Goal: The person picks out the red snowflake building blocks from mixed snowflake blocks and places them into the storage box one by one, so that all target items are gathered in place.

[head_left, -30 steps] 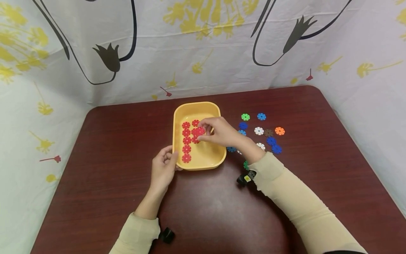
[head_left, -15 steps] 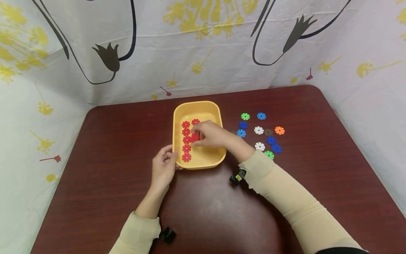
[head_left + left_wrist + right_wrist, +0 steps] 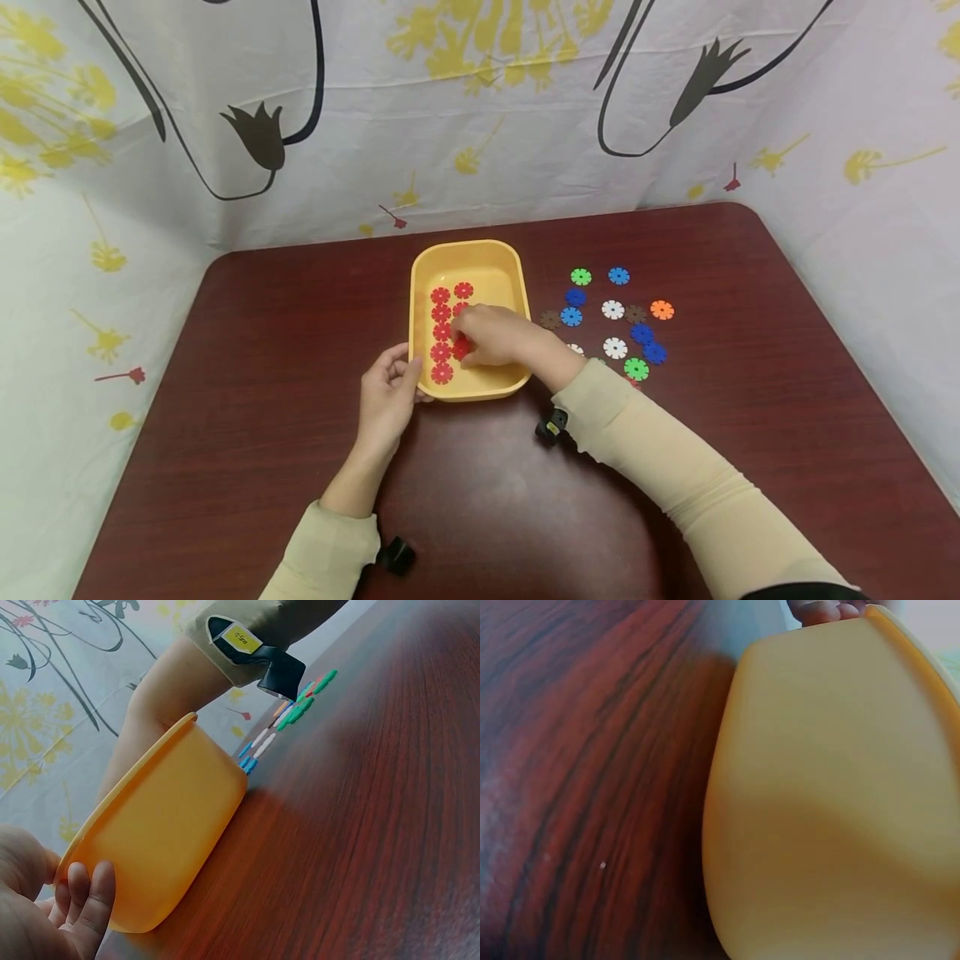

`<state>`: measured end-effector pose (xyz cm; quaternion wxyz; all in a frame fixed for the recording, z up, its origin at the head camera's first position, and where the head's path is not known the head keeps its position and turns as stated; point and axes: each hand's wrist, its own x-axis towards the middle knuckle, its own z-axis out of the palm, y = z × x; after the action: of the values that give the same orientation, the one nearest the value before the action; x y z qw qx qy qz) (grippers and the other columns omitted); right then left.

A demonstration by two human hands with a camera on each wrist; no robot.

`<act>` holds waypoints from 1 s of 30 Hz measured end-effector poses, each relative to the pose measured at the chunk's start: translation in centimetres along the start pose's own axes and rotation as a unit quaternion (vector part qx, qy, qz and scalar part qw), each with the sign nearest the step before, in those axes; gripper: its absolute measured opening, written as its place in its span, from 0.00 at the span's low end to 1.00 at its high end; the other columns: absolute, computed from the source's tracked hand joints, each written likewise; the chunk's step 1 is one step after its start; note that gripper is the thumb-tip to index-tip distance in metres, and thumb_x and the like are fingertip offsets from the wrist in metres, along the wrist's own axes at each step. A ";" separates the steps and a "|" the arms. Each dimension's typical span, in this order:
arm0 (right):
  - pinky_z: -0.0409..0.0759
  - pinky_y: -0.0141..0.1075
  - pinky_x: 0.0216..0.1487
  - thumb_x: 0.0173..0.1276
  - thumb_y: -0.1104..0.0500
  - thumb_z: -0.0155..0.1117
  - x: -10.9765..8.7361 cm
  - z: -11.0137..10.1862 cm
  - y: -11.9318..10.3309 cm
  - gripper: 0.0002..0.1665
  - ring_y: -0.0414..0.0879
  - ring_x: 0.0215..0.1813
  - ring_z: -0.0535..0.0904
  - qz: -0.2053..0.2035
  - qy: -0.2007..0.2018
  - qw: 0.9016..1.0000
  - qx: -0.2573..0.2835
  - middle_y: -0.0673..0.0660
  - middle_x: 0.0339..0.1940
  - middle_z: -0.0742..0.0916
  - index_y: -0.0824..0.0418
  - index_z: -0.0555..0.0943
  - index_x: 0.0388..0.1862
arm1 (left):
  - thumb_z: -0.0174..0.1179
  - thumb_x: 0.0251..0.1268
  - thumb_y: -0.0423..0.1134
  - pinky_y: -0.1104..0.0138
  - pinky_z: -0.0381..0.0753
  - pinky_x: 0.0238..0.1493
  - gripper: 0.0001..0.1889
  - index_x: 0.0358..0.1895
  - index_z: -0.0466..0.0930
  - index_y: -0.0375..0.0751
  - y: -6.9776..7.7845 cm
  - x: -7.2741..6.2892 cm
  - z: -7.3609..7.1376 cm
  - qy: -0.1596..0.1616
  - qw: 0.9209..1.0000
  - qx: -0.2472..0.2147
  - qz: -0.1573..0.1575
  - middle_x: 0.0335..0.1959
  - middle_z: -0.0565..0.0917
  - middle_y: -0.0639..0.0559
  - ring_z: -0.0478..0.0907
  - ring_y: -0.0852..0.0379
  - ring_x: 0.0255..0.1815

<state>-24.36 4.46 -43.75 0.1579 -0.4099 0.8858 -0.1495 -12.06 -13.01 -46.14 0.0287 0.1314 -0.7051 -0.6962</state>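
A yellow plastic tray (image 3: pixel 487 380) stands on the table. Inside, toward its left side, red snowflake discs (image 3: pixel 442 353) lie in a column of several, with a second column beside it partly hidden by fingers. My left hand (image 3: pixel 387 398) grips the tray's near left rim; the left wrist view shows its fingers (image 3: pixel 97 900) against the outer wall. Reaching over the right rim, my right hand (image 3: pixel 497 335) pinches a red snowflake disc (image 3: pixel 461 349) low in the second column. The right wrist view shows mostly the tray's outer wall (image 3: pixel 825 787), so those fingertips are hidden there.
Loose snowflake discs lie right of the tray: blue (image 3: pixel 618 276), green (image 3: pixel 636 369), white (image 3: pixel 612 310), brown (image 3: pixel 635 314) and orange (image 3: pixel 662 310). My right forearm (image 3: pixel 667 467) covers part of that area. A patterned cloth (image 3: pixel 450 125) hangs behind the table (image 3: pixel 300 333).
My right hand has moved nearer to me down the second red column, and red discs now show behind it. My left hand stays on the tray.
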 end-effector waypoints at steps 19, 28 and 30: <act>0.76 0.37 0.36 0.66 0.56 0.75 -1.8 -1.1 0.8 0.20 0.49 0.36 0.76 -0.052 0.153 0.979 0.121 0.60 0.37 0.83 0.66 0.83 0.51 | 0.57 0.75 0.31 0.67 0.89 0.26 0.19 0.65 0.72 0.29 0.1 0.0 0.1 0.000 1.000 0.005 0.007 0.33 0.78 0.36 0.79 0.60 0.21; 0.81 0.44 0.34 0.67 0.58 0.73 -4.2 -1.5 1.7 0.22 0.46 0.39 0.78 -0.064 0.243 0.951 0.182 0.59 0.40 0.84 0.64 0.81 0.57 | 0.57 0.75 0.31 0.67 0.89 0.26 0.20 0.65 0.72 0.29 0.0 0.0 0.1 0.004 1.000 0.008 0.003 0.33 0.78 0.39 0.79 0.60 0.21; 0.81 0.47 0.33 0.67 0.59 0.73 -4.6 -1.6 1.9 0.22 0.46 0.38 0.79 -0.063 0.253 0.947 0.186 0.59 0.39 0.84 0.65 0.81 0.57 | 0.57 0.75 0.32 0.67 0.89 0.26 0.20 0.65 0.72 0.29 -0.1 0.0 0.1 0.006 1.000 0.012 0.004 0.33 0.78 0.38 0.79 0.60 0.21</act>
<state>-23.43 9.39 -42.32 -0.0077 -0.3768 0.8254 -0.4204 -12.10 -12.94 -46.22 0.0338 0.1329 -0.7138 -0.6867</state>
